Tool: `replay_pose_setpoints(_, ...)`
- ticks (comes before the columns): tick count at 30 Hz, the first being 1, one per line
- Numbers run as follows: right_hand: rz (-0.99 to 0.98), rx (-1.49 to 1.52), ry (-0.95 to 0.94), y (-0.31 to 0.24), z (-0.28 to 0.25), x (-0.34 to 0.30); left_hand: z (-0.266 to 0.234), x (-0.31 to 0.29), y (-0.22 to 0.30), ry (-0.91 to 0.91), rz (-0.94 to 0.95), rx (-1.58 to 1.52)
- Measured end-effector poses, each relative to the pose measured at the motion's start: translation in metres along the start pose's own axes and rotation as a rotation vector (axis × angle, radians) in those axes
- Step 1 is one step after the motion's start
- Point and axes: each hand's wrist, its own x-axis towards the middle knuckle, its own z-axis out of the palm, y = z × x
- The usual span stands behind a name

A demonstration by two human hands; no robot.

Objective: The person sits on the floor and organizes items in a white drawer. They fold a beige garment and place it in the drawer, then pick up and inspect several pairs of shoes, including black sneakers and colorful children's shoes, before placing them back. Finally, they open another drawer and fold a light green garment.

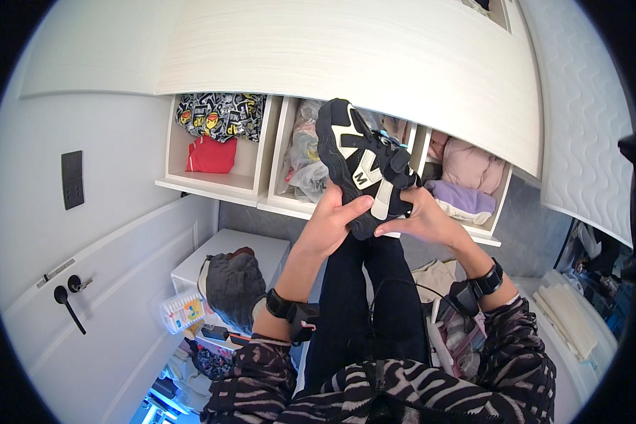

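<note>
A black and cream sneaker [346, 152] with a thick black sole is up in front of me, toe pointing away and its side turned up. My left hand [328, 222] grips it near the heel on the sole side, thumb laid over the sole. On the opposite side my right hand [431, 218] holds the heel end, its fingers partly hidden by the shoe. Behind the sneaker is an open middle drawer holding clear plastic bags [305, 152], partly covered by the shoe.
Patterned cloth [222, 115] and red cloth [212, 155] lie in the left drawer. The right one holds pink cloth [471, 164] and purple cloth [461, 196]. Below left, a grey cap-like item [233, 290] rests by a white box [251, 244]. A door handle [69, 304] juts out at left.
</note>
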Motion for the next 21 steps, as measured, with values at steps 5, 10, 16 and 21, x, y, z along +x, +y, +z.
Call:
replay_pose_setpoints(5, -0.054, -0.046, 0.039, 0.007, -0.001, 0.003, 0.0, 0.004, 0.0, -0.023, -0.006, -0.037)
replay_pose_setpoints(10, -0.137, -0.3, 0.166, -0.004, 0.005, 0.005, -0.02, 0.012, 0.001, -0.065, -0.009, -0.152)
replay_pose_setpoints(16, -0.299, -0.021, 0.337, -0.032, 0.014, -0.013, -0.054, 0.024, 0.004, -0.26, 0.052, -0.594)
replay_pose_setpoints(21, -0.095, 0.451, 0.389, -0.041, 0.009, -0.011, -0.056, 0.029, 0.002, -0.192, 0.039, -0.519)
